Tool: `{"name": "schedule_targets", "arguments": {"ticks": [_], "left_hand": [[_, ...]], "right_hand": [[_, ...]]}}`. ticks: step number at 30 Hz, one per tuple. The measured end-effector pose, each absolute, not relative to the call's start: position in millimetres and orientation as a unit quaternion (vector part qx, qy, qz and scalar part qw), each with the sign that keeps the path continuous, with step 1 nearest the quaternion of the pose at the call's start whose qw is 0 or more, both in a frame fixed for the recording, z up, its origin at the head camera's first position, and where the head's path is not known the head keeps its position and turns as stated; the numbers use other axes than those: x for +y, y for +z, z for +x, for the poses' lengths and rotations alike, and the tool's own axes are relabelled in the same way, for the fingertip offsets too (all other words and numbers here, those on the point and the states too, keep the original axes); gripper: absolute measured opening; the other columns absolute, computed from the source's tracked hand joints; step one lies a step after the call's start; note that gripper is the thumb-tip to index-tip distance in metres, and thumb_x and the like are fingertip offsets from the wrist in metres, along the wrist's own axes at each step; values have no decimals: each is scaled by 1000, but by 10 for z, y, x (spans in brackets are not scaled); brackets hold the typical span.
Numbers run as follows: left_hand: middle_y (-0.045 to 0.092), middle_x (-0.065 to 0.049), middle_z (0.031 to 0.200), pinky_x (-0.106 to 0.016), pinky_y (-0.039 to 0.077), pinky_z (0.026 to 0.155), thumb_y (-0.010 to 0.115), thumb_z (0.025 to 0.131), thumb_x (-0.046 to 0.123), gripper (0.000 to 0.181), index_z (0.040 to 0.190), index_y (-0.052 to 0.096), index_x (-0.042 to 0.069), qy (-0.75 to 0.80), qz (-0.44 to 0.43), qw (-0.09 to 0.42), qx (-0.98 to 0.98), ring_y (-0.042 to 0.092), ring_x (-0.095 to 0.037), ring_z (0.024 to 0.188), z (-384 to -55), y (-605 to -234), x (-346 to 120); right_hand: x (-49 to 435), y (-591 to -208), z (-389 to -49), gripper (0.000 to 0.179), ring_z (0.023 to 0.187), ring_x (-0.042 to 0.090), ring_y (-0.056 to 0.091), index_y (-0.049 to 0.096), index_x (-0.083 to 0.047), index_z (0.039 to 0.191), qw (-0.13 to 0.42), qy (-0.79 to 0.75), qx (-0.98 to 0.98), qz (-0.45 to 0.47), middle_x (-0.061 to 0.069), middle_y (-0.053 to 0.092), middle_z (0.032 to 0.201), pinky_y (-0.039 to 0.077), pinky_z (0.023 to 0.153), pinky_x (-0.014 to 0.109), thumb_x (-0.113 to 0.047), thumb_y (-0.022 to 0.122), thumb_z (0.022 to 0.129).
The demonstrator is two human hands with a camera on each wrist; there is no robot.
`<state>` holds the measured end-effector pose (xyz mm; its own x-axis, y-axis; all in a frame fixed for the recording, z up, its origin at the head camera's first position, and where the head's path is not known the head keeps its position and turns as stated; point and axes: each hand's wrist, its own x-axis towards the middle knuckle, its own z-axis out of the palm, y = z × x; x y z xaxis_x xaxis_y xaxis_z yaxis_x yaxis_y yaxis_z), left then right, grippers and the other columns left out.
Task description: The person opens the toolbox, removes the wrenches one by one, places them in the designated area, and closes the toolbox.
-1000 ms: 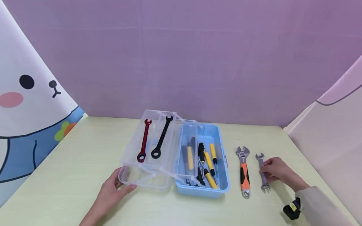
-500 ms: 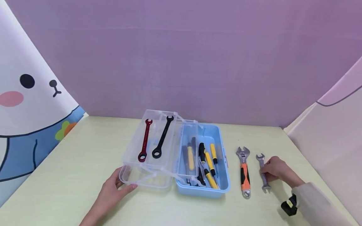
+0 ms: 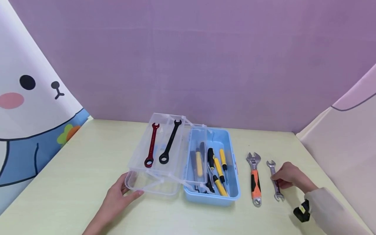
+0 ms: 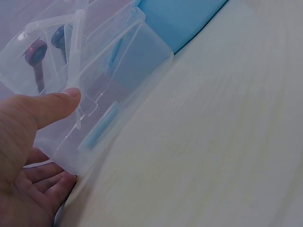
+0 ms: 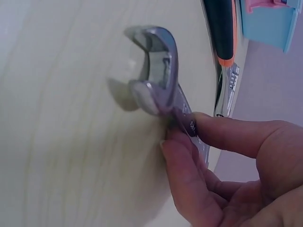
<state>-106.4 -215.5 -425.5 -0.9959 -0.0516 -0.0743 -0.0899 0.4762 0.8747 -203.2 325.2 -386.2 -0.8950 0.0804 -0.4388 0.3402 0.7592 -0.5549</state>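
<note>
My right hand [image 3: 289,176] pinches a silver open-end wrench [image 3: 276,188] by its shaft, thumb on one side and fingers on the other. In the right wrist view, the near end of that wrench [image 5: 163,71] is close over the tabletop. An adjustable wrench [image 3: 255,186] with an orange and black handle lies just left of it. My left hand [image 3: 116,197] grips the near left corner of a clear plastic lid [image 3: 152,188], thumb over its edge. Across the clear tray [image 3: 137,158] by the lid lie a red combination wrench [image 3: 151,147] and a black one [image 3: 170,142].
A light blue toolbox [image 3: 211,199] stands in the middle, joined to the clear lid. Several screwdrivers with yellow or black handles [image 3: 218,169] lie inside it, partly seen through the clear plastic. A purple backdrop [image 3: 205,65] rises behind the pale table [image 3: 102,147].
Almost everything holds still. The silver wrench has turned very slightly in my right hand, its near end shifting a touch right. My left hand keeps its grip on the lid.
</note>
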Motion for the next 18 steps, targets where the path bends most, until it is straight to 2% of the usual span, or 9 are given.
{"name": "schedule_targets", "arguments": {"ticks": [8, 18], "left_hand": [[42, -29, 142, -36, 52, 96, 76, 82, 23, 75, 140, 36, 0, 518, -42, 20, 854, 48, -41, 127, -1061, -4248, -2150], [42, -29, 142, -37, 51, 96, 76, 81, 25, 76, 141, 35, 0, 510, -45, 23, 859, 48, -41, 127, -1065, -4252, -2155]], "right_hand": [[3247, -3807, -2059, 15, 52, 11, 59, 59, 4, 74, 217, -325, 914, 108, 3, 61, 59, 57, 54, 27, -6, 66, 82], [3308, -3879, -2078, 16, 52, 8, 58, 62, 2, 74, 242, -355, 895, 118, 1, 61, 59, 56, 54, 23, -8, 67, 85]]}}
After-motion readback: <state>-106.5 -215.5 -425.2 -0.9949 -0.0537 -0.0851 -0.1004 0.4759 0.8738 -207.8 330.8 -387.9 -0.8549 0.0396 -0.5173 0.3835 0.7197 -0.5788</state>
